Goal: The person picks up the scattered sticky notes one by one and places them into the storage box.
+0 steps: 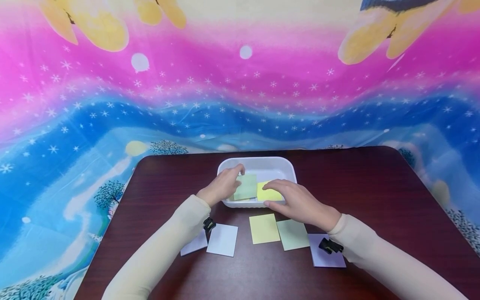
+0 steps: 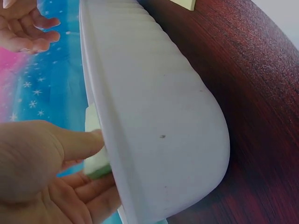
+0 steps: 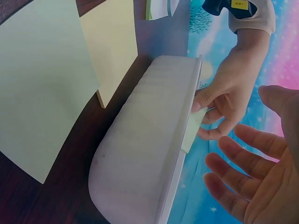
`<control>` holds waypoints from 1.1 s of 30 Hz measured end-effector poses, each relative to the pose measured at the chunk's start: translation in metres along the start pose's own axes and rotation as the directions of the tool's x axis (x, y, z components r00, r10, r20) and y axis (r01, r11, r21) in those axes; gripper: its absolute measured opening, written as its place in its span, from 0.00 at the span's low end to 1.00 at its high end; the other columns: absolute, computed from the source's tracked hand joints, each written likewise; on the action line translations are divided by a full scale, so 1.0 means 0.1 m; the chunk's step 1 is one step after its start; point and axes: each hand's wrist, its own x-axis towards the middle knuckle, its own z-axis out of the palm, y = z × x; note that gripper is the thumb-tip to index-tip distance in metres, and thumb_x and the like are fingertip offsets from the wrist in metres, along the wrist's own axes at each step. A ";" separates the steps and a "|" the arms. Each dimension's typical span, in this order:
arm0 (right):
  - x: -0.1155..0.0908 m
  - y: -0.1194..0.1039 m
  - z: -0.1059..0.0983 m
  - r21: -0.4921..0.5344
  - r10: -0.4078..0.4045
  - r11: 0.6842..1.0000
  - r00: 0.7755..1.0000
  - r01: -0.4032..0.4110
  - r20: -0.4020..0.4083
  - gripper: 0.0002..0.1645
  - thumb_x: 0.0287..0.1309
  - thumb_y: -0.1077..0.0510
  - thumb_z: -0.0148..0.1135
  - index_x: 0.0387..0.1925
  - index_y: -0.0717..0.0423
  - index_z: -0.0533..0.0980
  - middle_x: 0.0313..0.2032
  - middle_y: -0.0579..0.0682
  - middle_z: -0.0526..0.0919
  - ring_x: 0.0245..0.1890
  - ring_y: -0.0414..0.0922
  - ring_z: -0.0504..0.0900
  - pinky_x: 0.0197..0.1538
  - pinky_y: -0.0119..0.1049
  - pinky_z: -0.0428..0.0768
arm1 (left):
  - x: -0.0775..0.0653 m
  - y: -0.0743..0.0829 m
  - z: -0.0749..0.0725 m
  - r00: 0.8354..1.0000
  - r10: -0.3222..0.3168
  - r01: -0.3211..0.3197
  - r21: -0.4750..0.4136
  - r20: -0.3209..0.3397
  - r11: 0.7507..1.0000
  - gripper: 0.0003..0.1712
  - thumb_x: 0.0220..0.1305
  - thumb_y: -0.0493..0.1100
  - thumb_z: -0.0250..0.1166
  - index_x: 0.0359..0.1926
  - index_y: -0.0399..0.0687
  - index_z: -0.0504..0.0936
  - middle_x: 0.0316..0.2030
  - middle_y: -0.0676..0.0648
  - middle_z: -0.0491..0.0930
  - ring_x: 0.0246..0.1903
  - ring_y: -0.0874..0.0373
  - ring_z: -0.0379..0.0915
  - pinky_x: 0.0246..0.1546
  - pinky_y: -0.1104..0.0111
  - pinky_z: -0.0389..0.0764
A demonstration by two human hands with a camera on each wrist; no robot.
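Dark-red table laid out; at the left of the white tray, a green pad is pinched by the left hand: likely light, bendable, best edge-held, and nothing's grasped by the right hand!

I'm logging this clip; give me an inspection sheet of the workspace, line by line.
Surface: dark wood-grain table.
Job's things: white tray with a bright yellow pad inside; on the table lie a lavender pad, white pad, pale yellow pad, grey-green pad and purple pad.
Clutter: nothing seen.
Grips: left grip, a bare hand, pinches a light green pad at the tray's rim; right grip, a bare hand near the tray, holds nothing.
Cables: nothing seen.
Surroundings: blue-and-pink patterned backdrop behind the table.
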 end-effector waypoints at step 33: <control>0.05 -0.03 0.00 0.016 0.011 1.000 1.000 -0.012 0.026 0.28 0.56 0.37 0.58 0.53 0.47 0.77 0.51 0.43 0.80 0.54 0.40 0.75 0.52 0.42 0.74 | 0.03 -0.01 0.05 0.997 -0.054 0.032 0.351 0.052 0.936 0.30 0.63 0.59 0.54 0.60 0.47 0.72 0.45 0.46 0.81 0.45 0.50 0.75 0.52 0.54 0.66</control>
